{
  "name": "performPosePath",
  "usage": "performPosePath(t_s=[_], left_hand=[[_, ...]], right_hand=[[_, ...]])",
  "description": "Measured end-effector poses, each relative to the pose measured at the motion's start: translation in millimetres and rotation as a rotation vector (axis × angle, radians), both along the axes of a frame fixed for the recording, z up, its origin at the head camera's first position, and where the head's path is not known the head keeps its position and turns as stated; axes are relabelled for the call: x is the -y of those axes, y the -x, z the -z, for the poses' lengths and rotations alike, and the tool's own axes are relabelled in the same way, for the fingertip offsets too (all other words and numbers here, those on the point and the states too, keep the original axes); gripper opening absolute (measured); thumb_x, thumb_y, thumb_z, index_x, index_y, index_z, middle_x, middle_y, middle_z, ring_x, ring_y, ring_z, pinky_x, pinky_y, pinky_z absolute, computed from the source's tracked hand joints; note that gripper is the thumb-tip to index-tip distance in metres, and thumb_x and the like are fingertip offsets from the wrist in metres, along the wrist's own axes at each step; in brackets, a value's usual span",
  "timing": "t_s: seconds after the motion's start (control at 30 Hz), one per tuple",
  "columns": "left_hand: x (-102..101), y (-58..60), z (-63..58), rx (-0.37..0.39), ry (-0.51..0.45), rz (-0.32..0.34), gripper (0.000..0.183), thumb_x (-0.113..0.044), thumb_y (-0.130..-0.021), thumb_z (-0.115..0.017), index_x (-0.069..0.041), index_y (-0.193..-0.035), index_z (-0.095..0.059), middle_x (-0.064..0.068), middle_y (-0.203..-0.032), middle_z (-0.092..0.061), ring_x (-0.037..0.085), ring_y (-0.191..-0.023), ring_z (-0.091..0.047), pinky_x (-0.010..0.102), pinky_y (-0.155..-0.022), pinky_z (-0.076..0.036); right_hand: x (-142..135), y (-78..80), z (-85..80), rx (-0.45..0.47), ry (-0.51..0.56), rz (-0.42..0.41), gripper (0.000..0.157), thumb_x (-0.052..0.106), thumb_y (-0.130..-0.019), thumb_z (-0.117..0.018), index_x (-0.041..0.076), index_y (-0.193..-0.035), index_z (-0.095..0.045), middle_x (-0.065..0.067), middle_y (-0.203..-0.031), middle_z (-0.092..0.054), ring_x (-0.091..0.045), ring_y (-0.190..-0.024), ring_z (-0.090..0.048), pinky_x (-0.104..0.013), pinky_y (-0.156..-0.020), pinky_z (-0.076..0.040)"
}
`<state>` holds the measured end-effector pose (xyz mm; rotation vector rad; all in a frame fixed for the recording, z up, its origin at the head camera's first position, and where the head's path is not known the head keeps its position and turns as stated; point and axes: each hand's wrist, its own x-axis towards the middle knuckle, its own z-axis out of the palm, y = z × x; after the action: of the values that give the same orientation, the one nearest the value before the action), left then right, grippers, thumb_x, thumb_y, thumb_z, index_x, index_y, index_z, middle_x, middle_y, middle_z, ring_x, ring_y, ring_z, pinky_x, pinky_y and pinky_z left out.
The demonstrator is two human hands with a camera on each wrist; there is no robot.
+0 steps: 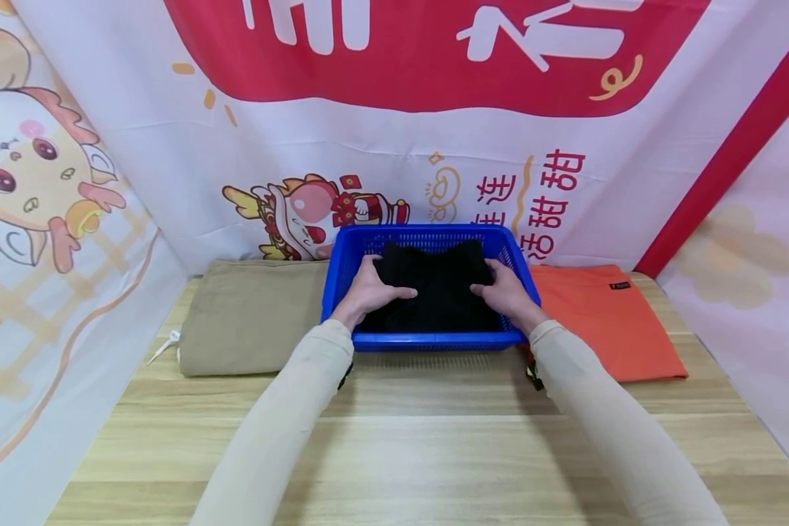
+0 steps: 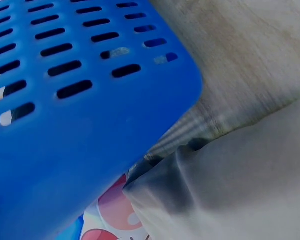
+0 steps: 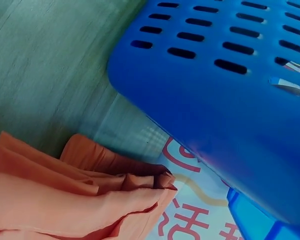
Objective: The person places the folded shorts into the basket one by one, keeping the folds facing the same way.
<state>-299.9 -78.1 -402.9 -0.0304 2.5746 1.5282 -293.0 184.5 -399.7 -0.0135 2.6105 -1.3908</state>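
Note:
A black folded cloth garment [image 1: 440,296] lies inside a blue plastic basket [image 1: 434,339] with slotted walls, at the back middle of the table. My left hand [image 1: 370,291] holds the garment's left side, thumb on top, the other fingers down along its edge and partly hidden. On the opposite side my right hand [image 1: 505,294] holds it the same way, thumb pointing inward. Both wrists cross over the basket's rim. The left wrist view shows only the basket's outer wall [image 2: 95,135] and cloth beside it; the right wrist view likewise shows basket wall [image 3: 200,105].
Left of the basket lies a folded khaki garment [image 1: 256,318] with a white cord [image 1: 166,345] at its edge. To the right is a folded orange garment [image 1: 608,329] with a small black label. A printed curtain [image 1: 381,131] hangs right behind the wooden table [image 1: 421,446].

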Motion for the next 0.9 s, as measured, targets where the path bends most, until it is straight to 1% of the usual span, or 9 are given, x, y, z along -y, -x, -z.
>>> performPosePath(t_s=[0.1, 0.27, 0.33, 0.53, 0.63, 0.7, 0.77, 0.83, 0.9], left_hand=[[-0.9, -0.3, -0.8, 0.014, 0.021, 0.005, 0.101, -0.029, -0.069, -0.083, -0.012, -0.144, -0.018, 0.016, -0.146, -0.030, 0.030, -0.131, -0.032, 0.045, -0.106, -0.031], [-1.6, -0.9, -3.2, 0.038, 0.075, -0.029, 0.094, -0.023, -0.074, -0.078, -0.011, -0.143, -0.015, 0.020, -0.145, -0.030, 0.031, -0.129, -0.033, 0.046, -0.107, -0.029], [-1.7, -1.1, -3.6, 0.052, 0.100, -0.039, 0.094, -0.023, -0.075, -0.077, -0.011, -0.144, -0.013, 0.020, -0.145, -0.030, 0.032, -0.129, -0.033, 0.047, -0.107, -0.028], [-1.8, -1.5, -2.2, 0.091, 0.146, -0.061, 0.099, -0.026, -0.081, -0.073, -0.011, -0.148, -0.002, 0.019, -0.151, -0.019, 0.032, -0.137, -0.023, 0.048, -0.109, -0.023], [-1.6, -1.2, -0.3, 0.087, 0.175, -0.092, 0.098, -0.028, -0.082, -0.072, -0.010, -0.149, -0.002, 0.018, -0.151, -0.020, 0.034, -0.136, -0.023, 0.050, -0.109, -0.023], [-1.5, -0.7, 1.0, 0.070, 0.198, -0.113, 0.097, -0.029, -0.082, -0.072, -0.010, -0.149, -0.005, 0.018, -0.150, -0.024, 0.035, -0.135, -0.026, 0.051, -0.108, -0.025], [-1.5, -0.4, 2.1, 0.036, 0.222, -0.126, 0.094, -0.030, -0.082, -0.073, -0.009, -0.148, -0.010, 0.018, -0.149, -0.028, 0.036, -0.133, -0.030, 0.051, -0.107, -0.027], [-1.8, 0.0, 3.1, -0.020, 0.266, -0.121, 0.089, -0.031, -0.082, -0.073, -0.009, -0.147, -0.016, 0.019, -0.146, -0.031, 0.037, -0.131, -0.032, 0.052, -0.106, -0.029], [-2.2, 0.0, 4.0, -0.107, 0.329, -0.108, 0.082, -0.031, -0.082, -0.072, -0.010, -0.145, -0.025, 0.019, -0.143, -0.034, 0.037, -0.128, -0.035, 0.052, -0.104, -0.031]], right_hand=[[0.7, 0.4, 0.2, 0.013, -0.016, 0.003, 0.067, 0.015, -0.093, -0.057, 0.005, -0.148, -0.020, -0.019, -0.150, -0.024, -0.034, -0.135, -0.025, -0.052, -0.108, -0.024], [0.7, 1.8, 1.3, 0.030, -0.051, -0.019, 0.068, 0.014, -0.093, -0.057, 0.004, -0.148, -0.019, -0.020, -0.149, -0.025, -0.034, -0.134, -0.027, -0.052, -0.108, -0.023], [0.6, 2.4, 2.3, 0.037, -0.074, -0.033, 0.069, 0.014, -0.092, -0.057, 0.004, -0.148, -0.018, -0.020, -0.149, -0.025, -0.034, -0.134, -0.026, -0.052, -0.109, -0.022], [0.5, 3.0, 5.3, 0.059, -0.167, -0.080, 0.072, 0.015, -0.092, -0.057, 0.002, -0.148, -0.015, -0.021, -0.150, -0.023, -0.035, -0.137, -0.022, -0.051, -0.110, -0.020], [1.2, 3.4, 6.4, 0.067, -0.226, -0.109, 0.074, 0.016, -0.091, -0.058, 0.000, -0.148, -0.013, -0.023, -0.150, -0.022, -0.036, -0.137, -0.021, -0.051, -0.110, -0.020], [1.6, 3.4, 6.8, 0.058, -0.258, -0.120, 0.076, 0.017, -0.091, -0.059, -0.001, -0.148, -0.012, -0.024, -0.149, -0.022, -0.037, -0.136, -0.022, -0.051, -0.109, -0.021], [2.1, 3.5, 7.1, 0.022, -0.293, -0.124, 0.077, 0.019, -0.090, -0.060, -0.002, -0.147, -0.013, -0.025, -0.148, -0.024, -0.038, -0.136, -0.023, -0.051, -0.109, -0.022], [2.8, 3.1, 6.7, -0.034, -0.325, -0.119, 0.077, 0.020, -0.089, -0.062, -0.003, -0.147, -0.016, -0.027, -0.146, -0.025, -0.039, -0.134, -0.026, -0.051, -0.108, -0.023], [4.2, 2.4, 5.9, -0.103, -0.360, -0.116, 0.078, 0.021, -0.087, -0.064, -0.003, -0.146, -0.019, -0.029, -0.144, -0.027, -0.040, -0.131, -0.029, -0.051, -0.107, -0.026]])
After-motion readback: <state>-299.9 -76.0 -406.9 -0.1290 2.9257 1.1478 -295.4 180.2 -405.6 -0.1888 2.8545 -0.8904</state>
